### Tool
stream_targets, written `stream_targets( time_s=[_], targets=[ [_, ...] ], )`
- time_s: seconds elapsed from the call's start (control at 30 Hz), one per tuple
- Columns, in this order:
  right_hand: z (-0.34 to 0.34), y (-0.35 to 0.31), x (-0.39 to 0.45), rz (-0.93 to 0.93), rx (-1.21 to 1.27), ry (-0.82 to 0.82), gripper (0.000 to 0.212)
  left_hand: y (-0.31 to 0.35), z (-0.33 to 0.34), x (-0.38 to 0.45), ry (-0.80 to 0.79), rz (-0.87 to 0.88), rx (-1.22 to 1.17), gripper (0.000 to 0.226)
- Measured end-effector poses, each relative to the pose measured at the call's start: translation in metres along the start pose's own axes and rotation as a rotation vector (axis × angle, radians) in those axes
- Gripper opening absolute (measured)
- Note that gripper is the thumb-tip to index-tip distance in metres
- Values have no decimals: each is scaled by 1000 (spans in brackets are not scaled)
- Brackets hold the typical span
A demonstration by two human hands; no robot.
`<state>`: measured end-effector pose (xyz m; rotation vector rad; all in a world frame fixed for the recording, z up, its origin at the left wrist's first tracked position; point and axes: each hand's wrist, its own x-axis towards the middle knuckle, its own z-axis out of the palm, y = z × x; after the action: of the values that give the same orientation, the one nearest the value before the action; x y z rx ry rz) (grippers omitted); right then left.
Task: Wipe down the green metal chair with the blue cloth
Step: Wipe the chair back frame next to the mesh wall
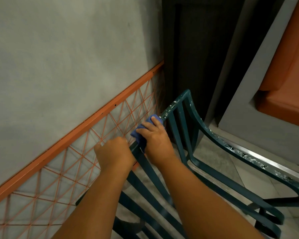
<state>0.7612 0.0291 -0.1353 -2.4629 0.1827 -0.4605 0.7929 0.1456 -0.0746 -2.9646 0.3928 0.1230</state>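
Grey wall (pixel 59 49); blue cloth (pixel 141 133) under right hand (pixel 155 137).

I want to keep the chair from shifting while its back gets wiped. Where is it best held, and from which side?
Probably the top rail of the green metal chair, from above. It is a narrow bar a hand can wrap, and the open slats below leave finger room. The left hand already grips its near end, while the right hand presses the blue cloth beside it.
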Motion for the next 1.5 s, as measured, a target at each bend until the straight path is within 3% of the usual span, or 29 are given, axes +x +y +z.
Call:
stream_targets(
  time_s=[0.17,0.37,0.57,0.87,1.0,1.2,1.4,1.5],
  targets=[
    [-4,13,-20,-103,81,-56,55,0,-4,0,-38,9,15,3],
    [1,1,-1,28,-39,64,54,2,-3,-3,-31,0,18,9],
    [-3,14,-25,-123,36,-14,52,0,-1,-3,-1,4,-3,7],
    [-24,18,3,-62,-42,138,44,1,-7,-4,-36,-10,-19,14],
    [-14,18,3,-11,-71,-5,39,1,-7,-3,-38,-21,-17,15],
    [-14,28,3,-15,-39,2,35,1,-6,-3,-54,-6,7,5],
    [-9,23,23,115,-65,75,33,-1,-2,-2,-58,2,-42,14],
    [1,14,1,21,-31,88,32,0,2,-1,-48,-15,-74,17]
  ],
)
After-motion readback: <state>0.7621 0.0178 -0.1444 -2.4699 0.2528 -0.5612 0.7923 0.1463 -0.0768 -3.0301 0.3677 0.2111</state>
